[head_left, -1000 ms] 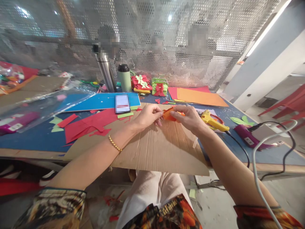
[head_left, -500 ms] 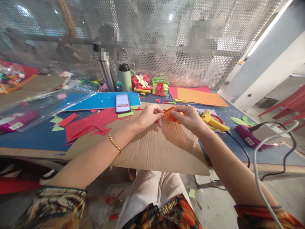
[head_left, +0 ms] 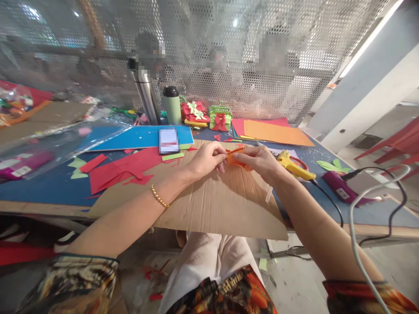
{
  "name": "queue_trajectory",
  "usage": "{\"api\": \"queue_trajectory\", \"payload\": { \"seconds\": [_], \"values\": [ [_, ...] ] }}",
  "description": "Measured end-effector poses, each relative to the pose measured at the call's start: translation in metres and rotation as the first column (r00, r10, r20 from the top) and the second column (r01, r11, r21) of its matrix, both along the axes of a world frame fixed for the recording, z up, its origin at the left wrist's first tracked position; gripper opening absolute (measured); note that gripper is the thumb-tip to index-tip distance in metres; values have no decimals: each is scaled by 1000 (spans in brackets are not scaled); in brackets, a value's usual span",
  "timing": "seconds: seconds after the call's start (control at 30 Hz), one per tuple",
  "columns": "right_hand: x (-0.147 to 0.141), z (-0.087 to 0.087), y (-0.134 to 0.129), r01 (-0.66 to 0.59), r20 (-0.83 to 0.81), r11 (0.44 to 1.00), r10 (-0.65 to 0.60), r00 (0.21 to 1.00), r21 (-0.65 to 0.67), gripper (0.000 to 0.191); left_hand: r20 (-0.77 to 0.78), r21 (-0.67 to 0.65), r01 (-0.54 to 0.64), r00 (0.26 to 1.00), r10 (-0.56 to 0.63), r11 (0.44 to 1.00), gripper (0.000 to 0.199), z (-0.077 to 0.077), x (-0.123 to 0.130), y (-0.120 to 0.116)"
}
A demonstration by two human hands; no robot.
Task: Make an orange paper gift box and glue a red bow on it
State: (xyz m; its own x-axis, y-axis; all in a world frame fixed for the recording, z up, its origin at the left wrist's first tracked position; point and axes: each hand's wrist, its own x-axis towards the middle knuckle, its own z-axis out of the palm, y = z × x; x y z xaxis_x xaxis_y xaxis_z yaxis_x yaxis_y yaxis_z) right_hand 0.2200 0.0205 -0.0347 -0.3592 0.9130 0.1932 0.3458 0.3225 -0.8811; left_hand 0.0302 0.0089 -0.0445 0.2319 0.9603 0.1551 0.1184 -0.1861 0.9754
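Pinching folded orange paper (head_left: 233, 161) mid-frame: left hand (head_left: 209, 160), right hand (head_left: 262, 161); light, easily creased, I'd guess, best held by edges.

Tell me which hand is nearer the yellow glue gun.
Right. The right hand is just left of the glue gun, holding orange paper; the left hand is farther left, at the paper's left end.

Passage open over cardboard (head_left: 216, 209) nearside of the grip on orange paper (head_left: 241, 163); yellow glue gun (head_left: 293, 165) obstructs right, phone (head_left: 169, 141) beyond left.
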Motion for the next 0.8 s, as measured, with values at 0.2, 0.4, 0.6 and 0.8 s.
{"api": "queue_trajectory", "payload": {
  "seconds": [0.2, 0.4, 0.6, 0.8],
  "values": [
    [0, -1, 1, -7, -25, 1000, 7, 1000, 3, 37, -22, -28, -25, 999, 24, 999, 28, 5, 1, -4],
    [0, 1, 0, -21, -22, 1000, 21, 1000, 1, 37, 6, -28, 11, 1000, -11, 1000, 26, 1, -1, 0],
    [0, 0, 0, -15, -21, 1000, 16, 1000, 10, 37, -10, -51, 14, 1000, -15, 999, 24, 1, 0, -1],
    [0, 2, -2, -39, -14, 999, 39, 999, 3, 43, -23, -53, 26, 999, -27, 998, 23, 2, -2, -2]
  ]
}}
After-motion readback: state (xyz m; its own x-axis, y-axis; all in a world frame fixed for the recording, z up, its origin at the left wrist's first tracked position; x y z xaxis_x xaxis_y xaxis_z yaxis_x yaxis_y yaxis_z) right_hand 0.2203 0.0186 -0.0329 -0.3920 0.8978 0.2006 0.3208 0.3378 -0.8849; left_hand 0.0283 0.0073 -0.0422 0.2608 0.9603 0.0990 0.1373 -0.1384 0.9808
